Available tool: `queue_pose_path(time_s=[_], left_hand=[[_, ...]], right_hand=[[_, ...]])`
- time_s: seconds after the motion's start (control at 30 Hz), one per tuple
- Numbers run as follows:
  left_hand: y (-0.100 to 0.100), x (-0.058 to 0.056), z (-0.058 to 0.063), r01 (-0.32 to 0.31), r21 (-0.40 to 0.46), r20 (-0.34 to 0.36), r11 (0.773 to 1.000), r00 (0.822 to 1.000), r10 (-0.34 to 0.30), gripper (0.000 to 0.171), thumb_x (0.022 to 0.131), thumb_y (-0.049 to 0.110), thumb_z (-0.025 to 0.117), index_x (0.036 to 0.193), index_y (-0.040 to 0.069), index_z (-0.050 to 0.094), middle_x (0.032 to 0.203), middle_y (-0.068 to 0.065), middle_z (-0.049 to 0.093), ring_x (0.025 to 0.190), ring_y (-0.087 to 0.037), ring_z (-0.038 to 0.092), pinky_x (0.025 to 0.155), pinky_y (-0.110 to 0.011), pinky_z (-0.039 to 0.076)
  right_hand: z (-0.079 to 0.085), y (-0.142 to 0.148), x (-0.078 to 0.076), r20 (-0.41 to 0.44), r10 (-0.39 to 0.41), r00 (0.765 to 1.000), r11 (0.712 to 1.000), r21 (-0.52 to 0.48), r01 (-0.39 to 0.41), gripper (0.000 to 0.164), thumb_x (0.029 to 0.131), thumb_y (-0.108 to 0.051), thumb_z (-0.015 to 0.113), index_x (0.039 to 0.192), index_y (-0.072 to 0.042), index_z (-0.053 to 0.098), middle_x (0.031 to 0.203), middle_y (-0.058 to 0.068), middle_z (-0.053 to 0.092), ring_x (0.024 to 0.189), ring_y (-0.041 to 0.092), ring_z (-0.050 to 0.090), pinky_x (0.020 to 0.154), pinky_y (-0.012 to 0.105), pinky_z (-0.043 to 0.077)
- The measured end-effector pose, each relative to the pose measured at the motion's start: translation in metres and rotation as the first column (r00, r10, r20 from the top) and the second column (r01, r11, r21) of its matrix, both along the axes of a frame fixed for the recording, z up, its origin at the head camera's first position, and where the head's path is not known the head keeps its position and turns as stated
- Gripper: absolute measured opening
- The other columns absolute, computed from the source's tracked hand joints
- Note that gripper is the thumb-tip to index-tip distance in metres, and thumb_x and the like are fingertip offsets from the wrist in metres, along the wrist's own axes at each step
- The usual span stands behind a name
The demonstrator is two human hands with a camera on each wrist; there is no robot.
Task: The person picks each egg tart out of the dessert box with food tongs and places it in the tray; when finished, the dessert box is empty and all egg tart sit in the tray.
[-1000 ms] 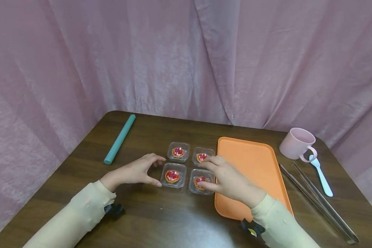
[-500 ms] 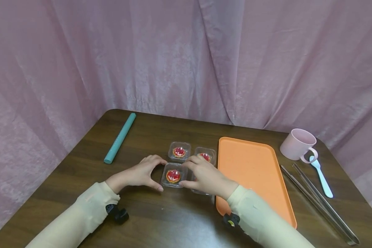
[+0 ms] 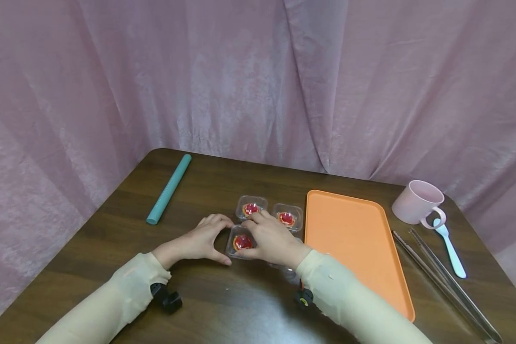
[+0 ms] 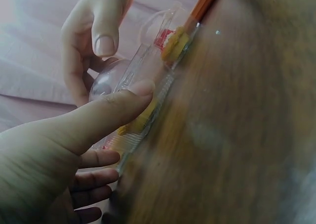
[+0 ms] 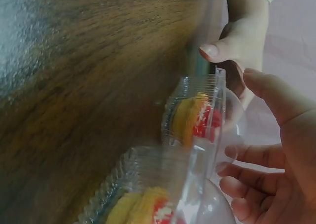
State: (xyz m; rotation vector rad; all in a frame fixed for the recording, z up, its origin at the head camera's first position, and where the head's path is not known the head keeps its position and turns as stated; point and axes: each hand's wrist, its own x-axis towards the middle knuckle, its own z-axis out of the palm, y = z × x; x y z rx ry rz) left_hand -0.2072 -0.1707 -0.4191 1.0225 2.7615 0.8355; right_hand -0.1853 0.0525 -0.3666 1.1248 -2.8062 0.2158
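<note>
Several clear lidded plastic boxes, each with a red-topped tart, stand grouped at the table's middle. My left hand (image 3: 199, 242) is at the left side of the front-left box (image 3: 231, 246), thumb and fingers spread in a C around it. From the right, my right hand (image 3: 276, 242) reaches over that box's edge, its fingers loosely bent near the domed lid and the tart (image 3: 242, 242) showing between both hands. The front-right box lies mostly hidden under the right hand. Behind stand the back-left box (image 3: 246, 200) and back-right box (image 3: 295, 213).
An orange tray (image 3: 348, 229) lies right of the boxes. Farther right are metal tongs (image 3: 447, 282), a pink mug (image 3: 414, 203) and a pale blue plastic utensil (image 3: 451, 251). A teal stick (image 3: 169, 189) lies at left; a pink curtain (image 3: 241, 95) hangs behind the table.
My right hand has moved left from over the right-hand boxes to the front-left one. The left hand has hardly moved, and the boxes stand where they were.
</note>
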Motion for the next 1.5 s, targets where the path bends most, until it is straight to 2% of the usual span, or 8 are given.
queue_pose_path(time_s=[0.1,0.3,0.47,0.93,1.2,1.5], left_hand=[[0.001,-0.001,-0.001,-0.002,0.004,-0.002,1.0,1.0,0.002,0.074,0.063,0.045,0.086,0.12,0.008,0.057,0.124,-0.007,0.052,0.12,-0.026,0.044,0.103,-0.051,0.033],[0.001,0.0,-0.003,-0.011,0.016,0.019,1.0,1.0,0.01,0.072,0.065,0.045,0.085,0.12,0.009,0.057,0.125,-0.006,0.051,0.121,-0.025,0.043,0.103,-0.05,0.033],[0.001,0.001,-0.003,-0.017,0.02,0.018,1.0,1.0,0.017,0.071,0.065,0.044,0.086,0.12,0.009,0.058,0.126,-0.005,0.051,0.121,-0.025,0.043,0.102,-0.05,0.033],[0.002,0.001,-0.001,-0.028,0.005,0.03,1.0,0.999,0.028,0.072,0.067,0.047,0.084,0.121,0.009,0.057,0.126,-0.005,0.051,0.121,-0.025,0.043,0.102,-0.05,0.033],[0.004,0.002,0.0,-0.033,0.014,0.042,0.999,0.999,0.033,0.069,0.068,0.044,0.084,0.121,0.01,0.057,0.126,-0.004,0.051,0.123,-0.026,0.042,0.104,-0.051,0.033],[0.003,0.003,-0.001,-0.046,0.02,0.024,0.999,0.999,0.045,0.064,0.07,0.045,0.083,0.119,0.012,0.057,0.126,-0.005,0.052,0.124,-0.027,0.042,0.104,-0.054,0.033]], right_hand=[[-0.002,-0.003,-0.002,-0.008,-0.008,1.0,1.0,0.024,0.008,0.07,0.075,-0.063,0.07,0.119,-0.009,0.065,0.118,0.005,0.062,0.112,0.023,0.055,0.094,0.038,0.05],[-0.004,-0.009,-0.002,0.027,-0.044,0.999,0.995,0.094,0.041,0.081,0.071,-0.069,0.069,0.125,-0.01,0.061,0.123,0.007,0.061,0.117,0.026,0.054,0.099,0.039,0.048],[-0.003,-0.011,-0.003,0.031,-0.045,0.998,0.991,0.124,0.041,0.079,0.07,-0.066,0.072,0.126,-0.012,0.06,0.124,0.007,0.062,0.117,0.024,0.054,0.1,0.038,0.048],[-0.005,-0.009,-0.003,0.033,-0.031,0.999,0.994,0.101,0.028,0.077,0.073,-0.062,0.072,0.129,-0.011,0.059,0.125,0.006,0.061,0.113,0.021,0.053,0.095,0.035,0.051],[-0.006,-0.008,-0.003,0.039,-0.034,0.999,0.996,0.088,0.031,0.079,0.073,-0.063,0.072,0.132,-0.012,0.057,0.125,0.007,0.06,0.116,0.023,0.052,0.097,0.036,0.049],[-0.006,-0.008,-0.003,0.046,-0.032,0.998,0.997,0.071,0.029,0.079,0.074,-0.062,0.071,0.133,-0.013,0.056,0.127,0.008,0.059,0.111,0.022,0.051,0.094,0.034,0.051]])
